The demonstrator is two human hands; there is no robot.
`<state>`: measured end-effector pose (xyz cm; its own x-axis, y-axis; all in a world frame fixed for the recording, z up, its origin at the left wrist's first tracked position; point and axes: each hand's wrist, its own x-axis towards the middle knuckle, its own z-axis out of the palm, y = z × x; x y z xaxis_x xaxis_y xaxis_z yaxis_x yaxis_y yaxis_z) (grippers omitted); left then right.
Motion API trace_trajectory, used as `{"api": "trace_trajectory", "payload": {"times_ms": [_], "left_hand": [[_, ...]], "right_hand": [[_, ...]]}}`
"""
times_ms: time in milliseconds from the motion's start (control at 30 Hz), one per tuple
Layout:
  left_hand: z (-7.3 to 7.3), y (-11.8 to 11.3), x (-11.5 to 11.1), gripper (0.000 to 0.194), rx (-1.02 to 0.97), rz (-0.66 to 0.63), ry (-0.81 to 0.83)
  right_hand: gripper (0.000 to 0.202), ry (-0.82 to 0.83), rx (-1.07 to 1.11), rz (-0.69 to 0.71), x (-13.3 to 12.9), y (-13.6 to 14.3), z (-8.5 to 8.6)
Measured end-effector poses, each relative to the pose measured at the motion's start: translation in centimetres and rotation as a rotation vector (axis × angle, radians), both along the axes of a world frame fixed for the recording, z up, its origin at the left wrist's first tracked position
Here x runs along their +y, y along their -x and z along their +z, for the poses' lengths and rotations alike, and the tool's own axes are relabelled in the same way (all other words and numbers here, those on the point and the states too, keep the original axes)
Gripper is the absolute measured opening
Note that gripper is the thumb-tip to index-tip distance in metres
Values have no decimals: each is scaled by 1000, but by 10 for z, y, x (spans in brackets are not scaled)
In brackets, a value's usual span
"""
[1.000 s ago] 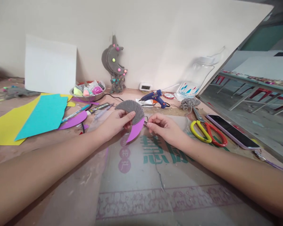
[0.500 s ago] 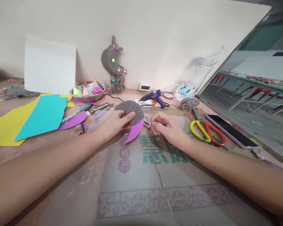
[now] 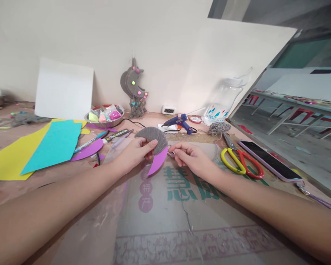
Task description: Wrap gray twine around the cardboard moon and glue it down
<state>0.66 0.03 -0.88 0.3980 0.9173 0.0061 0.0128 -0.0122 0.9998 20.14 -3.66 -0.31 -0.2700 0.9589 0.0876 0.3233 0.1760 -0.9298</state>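
Observation:
My left hand (image 3: 139,151) holds a purple crescent (image 3: 158,160) between thumb and fingers. Grey yarn (image 3: 155,134) is wound closely around its upper part, while the lower tip is bare purple. Just right of the crescent, my right hand (image 3: 189,156) is closed in a pinch on the yarn, whose strand is barely visible at the fingertips. A loose grey strand (image 3: 185,211) lies below on the clear sheet (image 3: 154,228) over printed cardboard. A small pinkish object behind the right fingertips is mostly hidden.
Scissors (image 3: 241,162), a phone (image 3: 270,160) and a yarn ball (image 3: 220,128) lie right. Behind are a glue gun (image 3: 179,122), clock (image 3: 168,110), plastic jug (image 3: 220,101) and decorated grey moon (image 3: 134,84). Coloured sheets (image 3: 53,143), pens (image 3: 91,141) and a bowl (image 3: 105,121) are left.
My right hand has moved slightly left, closer to the crescent. The camera view has tilted up, so the background sits lower. My left hand still holds the crescent.

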Motion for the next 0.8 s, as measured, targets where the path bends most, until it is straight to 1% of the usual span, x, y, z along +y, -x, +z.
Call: {"api": "trace_trajectory", "payload": {"times_ms": [100, 200, 267, 367, 467, 667, 800], "left_hand": [[0, 1, 0, 37, 23, 0, -28], [1, 1, 1, 37, 63, -5, -56], [3, 1, 1, 36, 77, -17, -65], [6, 1, -1, 35, 108, -29, -94], [9, 1, -4, 37, 201, -26, -131], [13, 2, -8, 39, 408, -12, -236], [14, 2, -9, 38, 421, -15, -213]], "right_hand": [[25, 29, -53, -5, 1, -1, -2], [32, 5, -126, -21, 0, -1, -2], [34, -18, -149, 8, -2, 1, 0], [29, -20, -148, 56, -3, 4, 4], [26, -4, -144, 45, -4, 6, 5], [27, -4, -105, 44, -4, 5, 4], [34, -17, -113, 63, -3, 2, 2]]}}
